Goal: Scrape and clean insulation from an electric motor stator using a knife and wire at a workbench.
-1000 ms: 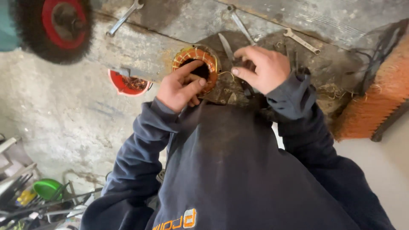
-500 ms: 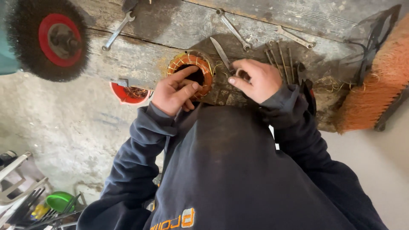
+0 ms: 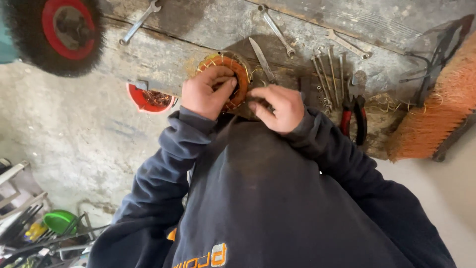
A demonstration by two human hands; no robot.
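A round motor winding (image 3: 237, 74) wrapped in orange tape and copper wire lies on a worn wooden bench (image 3: 198, 25). My left hand (image 3: 206, 93) grips the ring's near side, thumb and fingers curled over its rim and into the hole. My right hand (image 3: 276, 106) sits just right of the ring, fingertips pinched together on thin copper wire (image 3: 258, 74) at its edge. A bare knife blade (image 3: 262, 59) rests on the bench just beyond my right hand. My dark sweatshirt fills the lower frame.
A wire brush wheel with red hub (image 3: 54, 32) hangs top left. Wrenches (image 3: 141, 21), metal rods (image 3: 327, 74) and red-handled pliers (image 3: 353, 116) lie on the bench. An orange broom (image 3: 436, 111) is at right, a red bowl of copper scraps (image 3: 148, 99) below the bench, clutter bottom left.
My right hand has come away from the knife blade and down to the ring's right edge. My left hand has stayed on the ring. The view has shifted slightly.
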